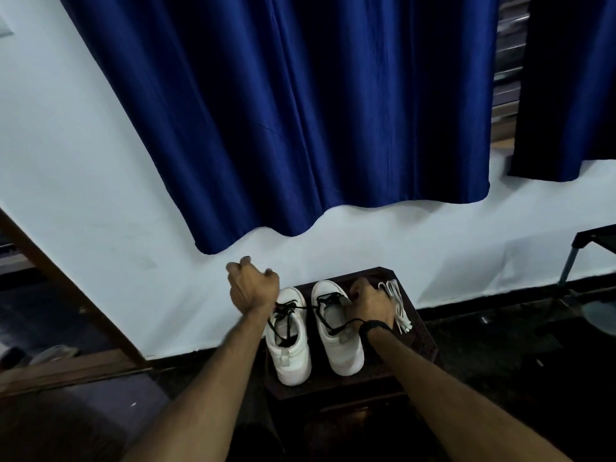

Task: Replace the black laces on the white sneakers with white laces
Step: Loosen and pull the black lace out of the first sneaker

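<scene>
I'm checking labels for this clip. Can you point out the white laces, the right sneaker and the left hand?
white laces [397, 303]: head view, middle of the bundle.
right sneaker [346, 353]: head view, bare side near the heel.
left hand [253, 285]: head view, back of the hand.

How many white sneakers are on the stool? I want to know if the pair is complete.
2. One sneaker sits on the left of the dark stool, below the left hand; the other sneaker sits beside it, under the right hand.

Dark stool [420, 341] under sneakers [290, 356], white laces [398, 303]
</scene>
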{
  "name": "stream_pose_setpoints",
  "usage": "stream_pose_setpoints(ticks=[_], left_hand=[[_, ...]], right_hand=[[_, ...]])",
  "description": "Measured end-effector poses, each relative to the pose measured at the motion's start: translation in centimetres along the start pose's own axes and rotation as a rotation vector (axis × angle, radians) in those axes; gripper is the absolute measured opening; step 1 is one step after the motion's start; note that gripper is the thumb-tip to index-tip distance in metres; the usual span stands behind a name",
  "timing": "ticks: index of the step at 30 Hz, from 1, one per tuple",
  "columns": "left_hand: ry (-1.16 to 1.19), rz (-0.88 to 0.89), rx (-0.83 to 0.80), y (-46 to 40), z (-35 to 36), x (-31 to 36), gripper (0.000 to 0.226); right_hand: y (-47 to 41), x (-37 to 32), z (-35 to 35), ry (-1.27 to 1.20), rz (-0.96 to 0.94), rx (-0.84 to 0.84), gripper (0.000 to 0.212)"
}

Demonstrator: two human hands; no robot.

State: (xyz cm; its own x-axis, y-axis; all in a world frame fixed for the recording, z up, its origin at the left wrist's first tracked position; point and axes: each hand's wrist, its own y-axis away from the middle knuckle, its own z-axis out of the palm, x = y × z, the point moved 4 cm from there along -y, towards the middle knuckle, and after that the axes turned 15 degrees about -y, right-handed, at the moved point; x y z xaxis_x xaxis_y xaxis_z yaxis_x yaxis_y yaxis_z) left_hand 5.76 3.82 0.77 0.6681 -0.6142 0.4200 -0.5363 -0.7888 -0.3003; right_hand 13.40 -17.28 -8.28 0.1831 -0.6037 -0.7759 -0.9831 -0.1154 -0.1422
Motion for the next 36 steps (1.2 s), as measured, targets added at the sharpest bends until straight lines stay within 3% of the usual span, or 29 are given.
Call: stream_pose_setpoints(ticks=[2,4,6,9,13,16,19,23,29,32,35,36], left_hand=[[0.040,0.139,-0.093,1.4,1.7,0.4,0.029],[0.009,0.264,-0.334,3.0,3.8,1.2,0.016],[-0.123,0.361,-0.521,4.3,5.5,1.8,0.019],[-0.151,0.385,-0.596,5.1,6.8,1.6,0.022],[-0.107,0.349,-0.603,5.0,7.4,1.0,0.025],[-0.148,0.350,-0.609,5.3,7.0,1.0,0.044],[-0.189,0.410,-0.572,6.3,6.7,1.2,0.038],[-0.238,0.483,-0.467,7.5,7.1,1.0,0.053],[-0.275,0.482,-0.392,8.0,6.9,1.0,0.050],[-0.317,0.479,-0.277,8.6,7.1,0.7,0.041],[-0.331,0.462,-0.158,8.8,7.5,0.6,0.033],[-0.336,0.461,-0.135,8.8,7.7,0.5,0.033]], right_hand=[[-0.1,-0.9,0.3,0.105,-0.242,-0.008,0.027],[-0.1,-1.8,1.1,0.172,-0.442,-0.082,0.033],[-0.2,-2.5,1.9,0.237,-0.534,-0.222,0.033],[-0.2,-3.3,2.2,0.320,-0.585,-0.259,0.033],[-0.6,-3.0,2.6,0.318,-0.554,-0.190,0.024],[-1.6,-1.8,2.4,0.058,-0.342,-0.142,0.022],[-1.5,-1.5,2.1,-0.164,-0.205,-0.178,0.023],[-1.8,-2.4,2.0,-0.117,-0.233,-0.291,0.021],[-3.7,-0.9,0.6,-0.476,0.046,-0.037,0.017],[-3.6,-1.3,0.2,-0.267,-0.090,-0.122,0.023],[-3.1,-3.0,0.8,0.078,-0.432,-0.403,0.041],[-2.9,-3.5,1.0,0.226,-0.567,-0.446,0.037]])
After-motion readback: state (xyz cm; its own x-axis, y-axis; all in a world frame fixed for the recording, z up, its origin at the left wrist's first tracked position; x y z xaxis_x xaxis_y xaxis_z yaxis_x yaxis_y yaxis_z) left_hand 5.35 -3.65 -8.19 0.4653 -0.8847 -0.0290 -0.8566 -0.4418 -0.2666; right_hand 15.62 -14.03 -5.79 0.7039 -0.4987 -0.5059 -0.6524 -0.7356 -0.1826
